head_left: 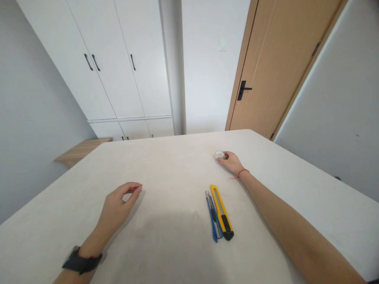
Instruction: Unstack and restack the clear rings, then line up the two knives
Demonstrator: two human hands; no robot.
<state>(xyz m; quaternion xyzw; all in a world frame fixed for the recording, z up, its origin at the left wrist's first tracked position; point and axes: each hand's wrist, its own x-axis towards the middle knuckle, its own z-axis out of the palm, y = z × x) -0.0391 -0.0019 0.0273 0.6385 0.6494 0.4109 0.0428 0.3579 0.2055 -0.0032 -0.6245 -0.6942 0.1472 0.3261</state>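
I'm watching the right hand (232, 162) gripping the tape roll (219, 155) near the worktop's (166, 173) far edge, while the left hand (120, 203) is hovering half-curled and empty, a yellow box cutter (222, 213) and blue craft knife (212, 217) lying between them.

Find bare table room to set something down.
Bare tabletop lies between the left hand and the yellow utility knife, and ahead of it. Crowded: the right hand on the tape roll, and the blue craft knife beside the yellow utility knife.
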